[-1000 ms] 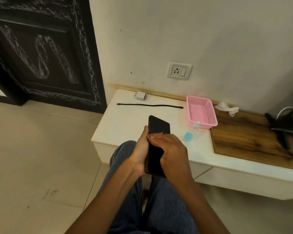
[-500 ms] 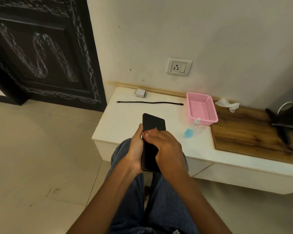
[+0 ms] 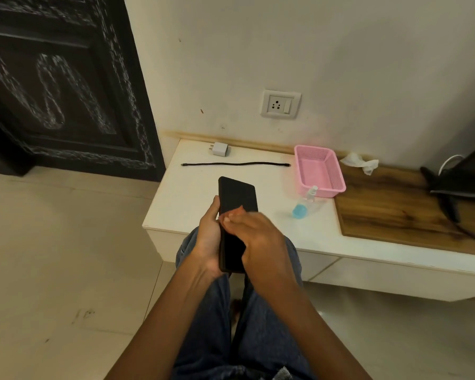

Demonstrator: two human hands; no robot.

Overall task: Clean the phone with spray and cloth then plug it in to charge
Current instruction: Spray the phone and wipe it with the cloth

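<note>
Above denim knees, the left hand (image 3: 210, 237) grips a flat, matte black phone (image 3: 236, 215) while the right hand (image 3: 258, 237), blurred, lies curled across its face. Beyond, on the smooth white bench (image 3: 192, 198): a clear bottle (image 3: 303, 205), pink mesh basket (image 3: 320, 171), black cable (image 3: 235, 164), white charger (image 3: 220, 148).

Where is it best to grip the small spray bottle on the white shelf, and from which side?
Grip the spray bottle around its clear round body, coming from above. It seems to lie on its side, blue end toward the person, nozzle toward the pink basket, so the far side is crowded.
</note>
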